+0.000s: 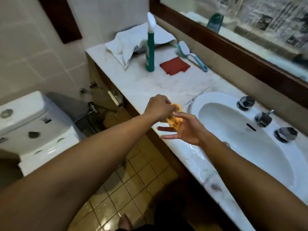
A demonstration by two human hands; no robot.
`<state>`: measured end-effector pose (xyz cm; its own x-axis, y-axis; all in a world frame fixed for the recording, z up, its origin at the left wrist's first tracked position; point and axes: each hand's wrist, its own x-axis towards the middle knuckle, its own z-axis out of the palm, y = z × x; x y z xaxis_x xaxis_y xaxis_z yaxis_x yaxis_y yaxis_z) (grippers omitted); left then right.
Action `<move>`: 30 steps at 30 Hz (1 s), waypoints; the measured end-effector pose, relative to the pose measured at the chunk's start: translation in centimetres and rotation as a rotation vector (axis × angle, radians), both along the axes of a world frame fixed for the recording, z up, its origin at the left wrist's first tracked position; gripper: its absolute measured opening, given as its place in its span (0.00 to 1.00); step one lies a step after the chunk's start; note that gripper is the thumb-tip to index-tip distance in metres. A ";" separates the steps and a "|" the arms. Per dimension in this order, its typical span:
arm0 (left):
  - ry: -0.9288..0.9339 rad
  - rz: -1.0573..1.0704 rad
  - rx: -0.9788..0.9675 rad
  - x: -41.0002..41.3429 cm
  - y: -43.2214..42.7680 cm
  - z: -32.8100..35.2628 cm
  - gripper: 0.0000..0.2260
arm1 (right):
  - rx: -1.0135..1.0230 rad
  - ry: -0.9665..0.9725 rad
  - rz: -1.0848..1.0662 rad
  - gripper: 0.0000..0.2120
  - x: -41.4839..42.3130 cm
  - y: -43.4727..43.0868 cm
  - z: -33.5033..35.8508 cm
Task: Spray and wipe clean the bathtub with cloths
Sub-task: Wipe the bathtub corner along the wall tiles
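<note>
Front edge of a marble counter (141, 84), beside the basin (233, 130): a person bunches an orange cloth (173, 121) btwn both hands. Left hand (158, 107) is curled tight on it; right hand (185, 129) pins it w/ the thumb, other fingers splayed. Tub not in view. Teal spray bottle (150, 47) and red cloth (175, 65) wait near the counter's far end. Appears prep stage, no spraying yet; next prob. means reaching fwd for the bottle.
</note>
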<state>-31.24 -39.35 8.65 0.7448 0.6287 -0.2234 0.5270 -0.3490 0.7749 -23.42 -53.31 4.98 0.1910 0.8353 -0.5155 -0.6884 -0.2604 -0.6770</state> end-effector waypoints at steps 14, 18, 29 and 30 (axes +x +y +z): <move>-0.103 -0.930 0.699 -12.7 5.4 -0.6 0.41 | -0.132 -0.049 0.477 0.07 -8.2 4.7 4.5; -0.254 -0.895 0.830 -11.5 3.8 0.3 0.19 | -0.147 -0.079 0.683 0.09 -7.1 4.5 6.1; 0.216 -0.749 1.146 -4.9 -1.8 7.0 0.13 | -0.365 -0.720 0.705 0.19 -1.5 1.9 10.9; 0.215 -0.745 1.164 -4.1 -2.4 7.5 0.12 | -0.376 -0.768 0.695 0.19 -0.9 1.4 11.2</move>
